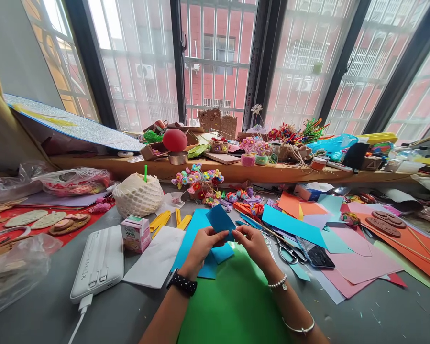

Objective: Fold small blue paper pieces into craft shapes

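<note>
A small blue piece of paper [220,220] is held up between my two hands over the table. My left hand [205,246], with a dark dotted band at the wrist, pinches its lower edge between thumb and fingers. At the right corner, my right hand [252,243] has its thumb and fingertips closed on the same paper. Below lie more blue sheets [186,248] and a large green sheet [232,306]. Scissors [288,254] rest to the right of my right hand, beside a phone [317,253].
To the left are a white power bank [99,260] with a cable, a pink drink carton [136,234], a white paper sheet [157,258] and a net-wrapped coconut [138,196]. Pink sheets [358,253] spread at right. Crocheted flowers [196,179] stand before the cluttered sill.
</note>
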The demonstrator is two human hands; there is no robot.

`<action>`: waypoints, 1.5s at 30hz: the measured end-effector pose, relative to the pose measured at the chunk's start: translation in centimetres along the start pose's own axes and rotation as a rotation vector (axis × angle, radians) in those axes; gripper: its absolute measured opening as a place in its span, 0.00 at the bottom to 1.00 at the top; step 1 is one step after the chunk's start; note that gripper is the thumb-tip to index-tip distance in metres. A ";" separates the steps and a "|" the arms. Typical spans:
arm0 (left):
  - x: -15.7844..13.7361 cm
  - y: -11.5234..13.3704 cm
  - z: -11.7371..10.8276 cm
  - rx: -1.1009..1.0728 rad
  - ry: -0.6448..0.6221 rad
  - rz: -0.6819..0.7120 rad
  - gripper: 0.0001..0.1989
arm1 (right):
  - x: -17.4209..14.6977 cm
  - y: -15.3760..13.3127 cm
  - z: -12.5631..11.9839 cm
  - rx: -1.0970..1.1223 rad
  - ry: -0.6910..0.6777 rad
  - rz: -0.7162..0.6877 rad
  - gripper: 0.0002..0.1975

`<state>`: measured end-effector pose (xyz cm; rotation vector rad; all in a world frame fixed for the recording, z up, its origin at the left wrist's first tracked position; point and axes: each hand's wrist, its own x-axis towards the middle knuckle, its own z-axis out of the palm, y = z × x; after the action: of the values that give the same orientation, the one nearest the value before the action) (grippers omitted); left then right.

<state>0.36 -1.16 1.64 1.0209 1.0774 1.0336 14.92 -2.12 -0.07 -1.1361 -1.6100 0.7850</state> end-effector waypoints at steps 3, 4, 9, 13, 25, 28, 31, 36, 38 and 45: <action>0.0 0.0 -0.1 -0.004 -0.003 -0.021 0.14 | 0.0 0.2 0.0 0.030 -0.013 0.009 0.13; 0.0 0.0 -0.1 -0.002 -0.003 -0.025 0.14 | 0.0 0.3 0.0 0.051 -0.023 0.015 0.13; 0.1 -0.2 -0.2 0.020 -0.005 -0.034 0.15 | 0.1 0.7 0.2 0.128 -0.055 0.039 0.14; 0.2 -0.4 -0.2 0.029 -0.019 -0.027 0.16 | 0.2 0.8 0.3 0.105 -0.036 0.052 0.15; -0.1 -0.1 0.3 0.051 0.049 -0.059 0.17 | 0.2 1.0 0.3 -0.051 0.017 0.004 0.17; -0.2 -0.1 0.3 0.027 0.092 -0.035 0.17 | 0.3 1.2 0.2 -0.020 -0.019 0.007 0.17; -0.2 0.0 0.2 -0.006 0.071 -0.017 0.17 | 0.3 1.2 0.3 0.015 -0.077 -0.004 0.17; -0.1 -0.2 0.2 -0.044 0.087 -0.031 0.16 | 0.1 1.0 0.6 -0.017 -0.020 -0.050 0.16; 0.1 -0.3 0.3 -0.054 0.100 -0.015 0.16 | 0.1 1.0 0.8 -0.019 -0.001 -0.047 0.16; 0.3 -0.8 0.2 -0.058 0.115 0.045 0.17 | 0.3 1.0 0.7 0.117 -0.045 0.022 0.19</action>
<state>0.75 -1.04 0.85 0.9524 1.1156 1.1655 14.54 -1.45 -1.10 -1.0606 -1.5692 0.9133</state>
